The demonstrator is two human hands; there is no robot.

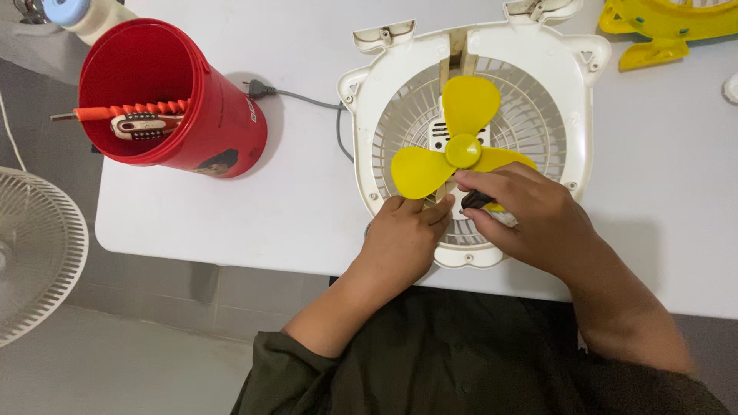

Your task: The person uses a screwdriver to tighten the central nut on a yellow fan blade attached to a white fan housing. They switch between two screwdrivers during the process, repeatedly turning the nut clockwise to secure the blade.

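Head view, red bucket (201,115) holding orange tool (131,112), right hand (523,215) gripping dark tool (478,200), left hand (400,238) loose on fan housing (569,92)

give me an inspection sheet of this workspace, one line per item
surface: white table, front edge in view
job's things: white fan housing lying flat, grille up, with a yellow three-blade propeller at its hub
clutter: red bucket holding an orange-handled tool and a second tool; yellow fan part at the far right corner
hands: left hand rests on the housing's lower rim; right hand holds a small dark object at the grille, kind unclear
cables: grey cord with plug runs from beside the bucket to the housing
surroundings: white fan grille beside the table at left, grey floor
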